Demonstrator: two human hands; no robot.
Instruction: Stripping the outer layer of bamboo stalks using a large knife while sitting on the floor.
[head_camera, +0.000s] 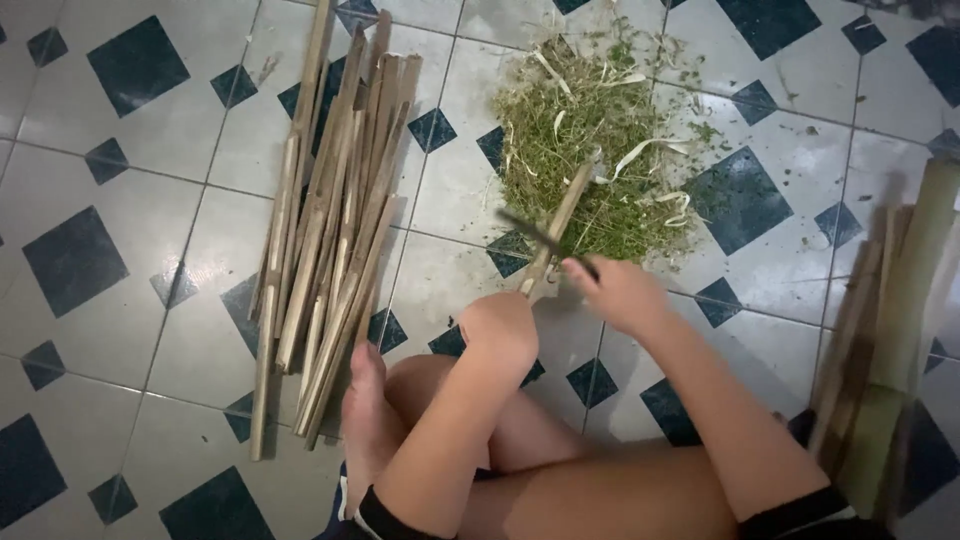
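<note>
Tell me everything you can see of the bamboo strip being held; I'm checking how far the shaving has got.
The bamboo strip is a thin, pale tan slat, tilted up and away from the person over the heap of green shavings. The left hand grips its near end. A dark blade, held by the right hand, lies across its middle. Its far tip reaches over the heap. Surface detail is blurred.

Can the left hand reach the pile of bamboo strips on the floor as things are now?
Probably not at once: the left hand is closed around a bamboo stick. The pile of bamboo strips lies close on its side, unobstructed.
</note>
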